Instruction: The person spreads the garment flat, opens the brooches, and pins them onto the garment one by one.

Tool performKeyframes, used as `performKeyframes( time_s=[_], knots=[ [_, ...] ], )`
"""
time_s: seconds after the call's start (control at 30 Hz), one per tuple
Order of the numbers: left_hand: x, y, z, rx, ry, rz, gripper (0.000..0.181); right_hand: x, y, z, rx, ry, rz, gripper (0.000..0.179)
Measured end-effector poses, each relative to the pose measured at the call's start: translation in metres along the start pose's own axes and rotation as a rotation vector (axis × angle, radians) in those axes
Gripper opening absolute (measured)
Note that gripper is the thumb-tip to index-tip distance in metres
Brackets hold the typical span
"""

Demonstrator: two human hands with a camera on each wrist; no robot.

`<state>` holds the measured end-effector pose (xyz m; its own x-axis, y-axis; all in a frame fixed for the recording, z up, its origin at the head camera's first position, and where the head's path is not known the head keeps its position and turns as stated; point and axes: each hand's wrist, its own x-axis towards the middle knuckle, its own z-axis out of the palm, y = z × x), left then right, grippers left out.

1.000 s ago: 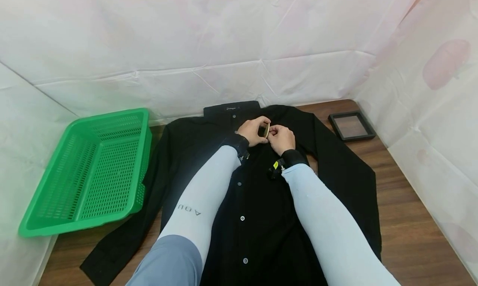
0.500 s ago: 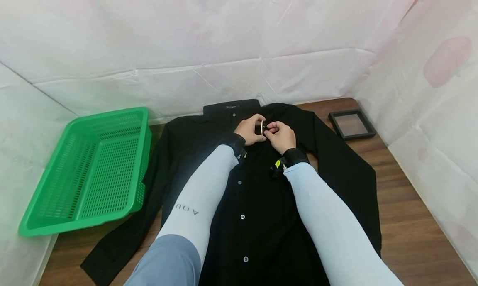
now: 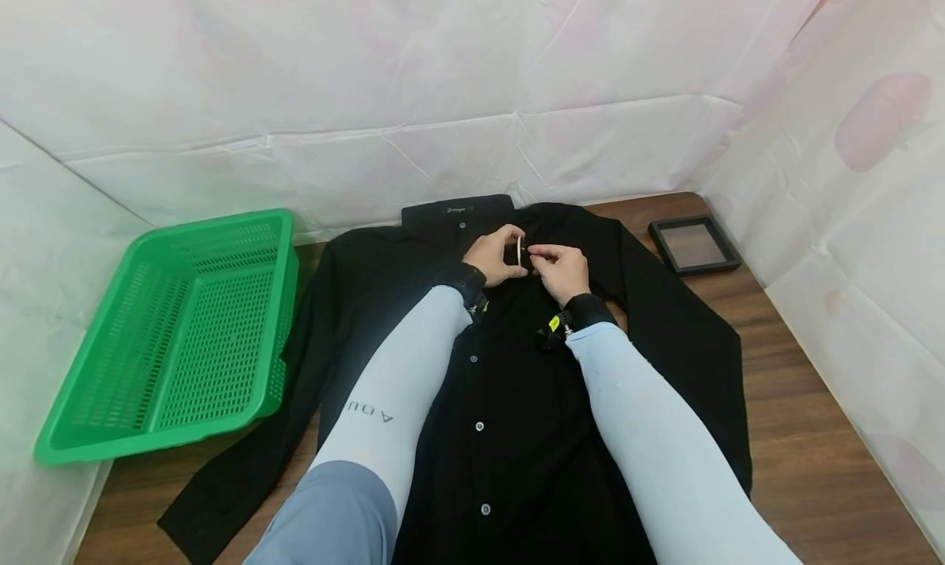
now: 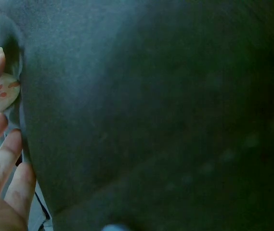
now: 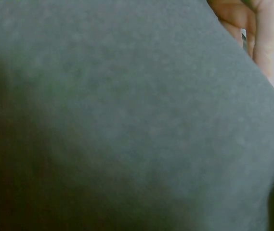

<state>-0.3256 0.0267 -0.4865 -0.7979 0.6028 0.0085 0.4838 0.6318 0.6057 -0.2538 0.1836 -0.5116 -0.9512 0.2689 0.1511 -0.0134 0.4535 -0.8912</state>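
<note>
A black button-up shirt [image 3: 517, 434] lies spread out, collar toward the back wall. Above its chest my left hand [image 3: 496, 255] holds a thin round badge [image 3: 520, 251] by its rim, edge-on to the head view. The left wrist view shows part of the badge's pale face [image 4: 1, 95] with red marks, between thumb and fingers. My right hand [image 3: 564, 271] is just right of the badge, thumb and index fingertips close together; whether anything small is between them cannot be made out. In both wrist views dark cloth [image 5: 137, 115] hides much of the hands.
A green perforated basket [image 3: 284, 319] stands at the left, against the shirt's sleeve [image 3: 244, 483]. At the back right corner of the wooden table [image 3: 805, 417] lies a black square frame [image 3: 696, 246]. Pale cloth walls [image 3: 443, 73] close off the back and sides.
The left hand and badge shift slightly left, the badge turning more edge-on. The right hand's fingertips draw a little to the right, away from the badge, over the last half second.
</note>
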Motion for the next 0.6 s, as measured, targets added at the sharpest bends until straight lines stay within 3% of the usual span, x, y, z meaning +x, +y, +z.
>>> performKeyframes(
  time_s=[0.2,0.6],
  knots=[
    [0.0013,-0.0031,0.0030,0.005,0.018,0.015,0.063,-0.0026,-0.0012,0.0001,-0.051,-0.015,-0.013,0.019],
    [-0.0001,0.0014,0.0027,0.022,0.015,-0.016,0.063,-0.0020,0.0014,0.0006,-0.055,-0.007,-0.011,0.020]
  ],
)
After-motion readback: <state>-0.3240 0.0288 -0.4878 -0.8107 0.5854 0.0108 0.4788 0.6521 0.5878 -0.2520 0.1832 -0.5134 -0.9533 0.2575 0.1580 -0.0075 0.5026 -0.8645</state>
